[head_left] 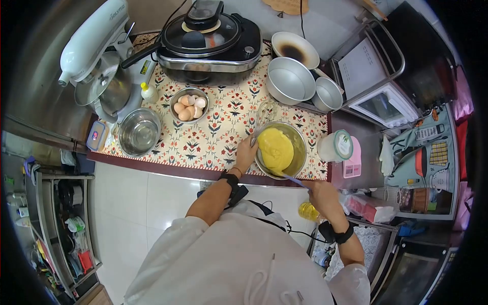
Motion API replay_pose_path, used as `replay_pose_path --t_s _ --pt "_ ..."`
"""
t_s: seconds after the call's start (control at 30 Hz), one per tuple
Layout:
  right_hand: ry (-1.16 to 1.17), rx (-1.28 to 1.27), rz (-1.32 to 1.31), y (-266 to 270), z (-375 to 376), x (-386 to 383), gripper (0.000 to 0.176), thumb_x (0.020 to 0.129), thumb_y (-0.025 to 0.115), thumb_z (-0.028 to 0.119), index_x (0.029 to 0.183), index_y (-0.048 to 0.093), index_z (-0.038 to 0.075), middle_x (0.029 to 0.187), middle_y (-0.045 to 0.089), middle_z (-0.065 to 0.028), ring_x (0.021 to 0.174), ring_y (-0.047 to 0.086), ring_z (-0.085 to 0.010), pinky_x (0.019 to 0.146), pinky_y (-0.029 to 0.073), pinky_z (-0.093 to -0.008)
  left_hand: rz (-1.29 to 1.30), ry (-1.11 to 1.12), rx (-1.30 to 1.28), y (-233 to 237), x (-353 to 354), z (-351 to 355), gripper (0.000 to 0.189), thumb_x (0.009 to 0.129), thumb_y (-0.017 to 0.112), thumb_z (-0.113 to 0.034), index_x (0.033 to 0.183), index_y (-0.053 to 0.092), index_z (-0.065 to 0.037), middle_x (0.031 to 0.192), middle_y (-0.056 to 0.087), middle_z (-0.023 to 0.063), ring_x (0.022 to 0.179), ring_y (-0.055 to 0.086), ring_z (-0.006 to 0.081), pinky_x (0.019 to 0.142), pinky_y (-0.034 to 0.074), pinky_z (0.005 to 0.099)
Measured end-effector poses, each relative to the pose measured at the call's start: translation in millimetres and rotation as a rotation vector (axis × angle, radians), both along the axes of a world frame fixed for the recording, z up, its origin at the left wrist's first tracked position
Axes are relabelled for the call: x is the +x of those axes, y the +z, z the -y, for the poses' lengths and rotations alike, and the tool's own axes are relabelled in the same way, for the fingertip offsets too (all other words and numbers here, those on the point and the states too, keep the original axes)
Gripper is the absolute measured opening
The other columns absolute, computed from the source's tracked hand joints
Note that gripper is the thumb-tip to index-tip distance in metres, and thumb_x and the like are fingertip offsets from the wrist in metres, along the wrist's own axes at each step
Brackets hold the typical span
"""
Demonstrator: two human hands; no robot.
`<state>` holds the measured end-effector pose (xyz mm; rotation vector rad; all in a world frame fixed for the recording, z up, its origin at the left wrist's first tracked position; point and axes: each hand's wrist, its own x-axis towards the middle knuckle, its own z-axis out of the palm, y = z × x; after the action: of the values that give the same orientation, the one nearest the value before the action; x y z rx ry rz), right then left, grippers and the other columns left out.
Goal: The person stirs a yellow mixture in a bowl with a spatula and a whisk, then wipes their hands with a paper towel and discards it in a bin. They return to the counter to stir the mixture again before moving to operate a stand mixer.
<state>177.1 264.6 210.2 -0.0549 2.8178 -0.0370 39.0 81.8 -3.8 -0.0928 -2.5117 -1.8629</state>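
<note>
A metal mixing bowl (301, 163) with thick yellow batter (275, 149) stands near the counter's front edge. My left hand (246, 155) is closed at the bowl's left rim. A clear whisk-like wire shape (266, 113) lies just behind the bowl. My right hand (325, 198) grips the purple handle of a spatula (295, 179), whose tip reaches into the batter at the front of the bowl. A bowl of eggshells (189, 105) and an empty-looking steel bowl (139, 132) are to the left.
At the back stands an electric pan with a lid (203, 38); a stand mixer (96, 46) is at the left. Round cake tins (290, 80) sit behind the bowl. A lidded tub (335, 146) and a pink scale (352, 160) are on its right.
</note>
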Motion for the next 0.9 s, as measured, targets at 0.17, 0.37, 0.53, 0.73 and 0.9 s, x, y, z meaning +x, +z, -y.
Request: replay_pose_path --t_s 0.17,0.37,0.53,0.73,0.9 --pt "0.005 0.099 0.024 -7.7 -16.6 -49.6 0.030 0.070 0.056 0.007 0.097 0.065 0.015 0.069 0.061 -0.0143 0.067 0.061 -0.0298 0.063 0.050 -0.0402 -0.043 0.015 0.016 2.7 0.9 -0.1 0.031 0.078 0.057 -0.011 0.103 0.056 0.006 0.079 0.059 0.0264 0.072 0.059 0.0371 0.065 0.047 0.0388" --pt "-0.009 0.119 -0.107 3.3 -21.5 -61.9 0.031 0.067 0.060 0.003 0.096 0.064 0.012 0.076 0.062 -0.0143 0.070 0.061 -0.0312 0.063 0.050 -0.0404 -0.041 0.025 0.009 -7.6 -0.8 -2.5 0.032 0.076 0.058 -0.010 0.104 0.056 0.006 0.077 0.059 0.0257 0.071 0.060 0.0363 0.065 0.047 0.0382" --pt "-0.062 -0.412 -0.220 3.8 -25.0 -50.4 0.021 0.068 0.065 0.001 0.089 0.064 0.005 0.070 0.061 -0.0121 0.064 0.060 -0.0210 0.059 0.047 -0.0346 0.007 0.026 0.004 -2.0 0.6 -2.4 0.034 0.075 0.059 -0.010 0.106 0.056 0.005 0.075 0.059 0.0253 0.069 0.059 0.0359 0.064 0.047 0.0382" --pt "-0.467 -1.050 -0.369 -38.6 -8.5 -71.5 0.015 0.080 0.064 0.013 0.075 0.061 0.000 0.065 0.059 -0.0035 0.060 0.051 -0.0087 0.057 0.039 -0.0218 -0.132 0.063 -0.006 -4.9 0.1 -4.2 0.028 0.078 0.057 -0.011 0.102 0.057 0.004 0.067 0.057 0.0221 0.056 0.057 0.0297 0.055 0.045 0.0354" --pt "-0.382 -1.474 -0.496 -55.2 -16.5 -76.0 0.030 0.087 0.055 0.015 0.061 0.052 0.000 0.058 0.055 -0.0061 0.052 0.049 -0.0116 0.052 0.042 -0.0250 -0.073 0.033 -0.017 10.1 -0.8 -1.9 0.026 0.079 0.056 -0.013 0.098 0.057 0.004 0.065 0.056 0.0226 0.052 0.056 0.0303 0.051 0.043 0.0359"
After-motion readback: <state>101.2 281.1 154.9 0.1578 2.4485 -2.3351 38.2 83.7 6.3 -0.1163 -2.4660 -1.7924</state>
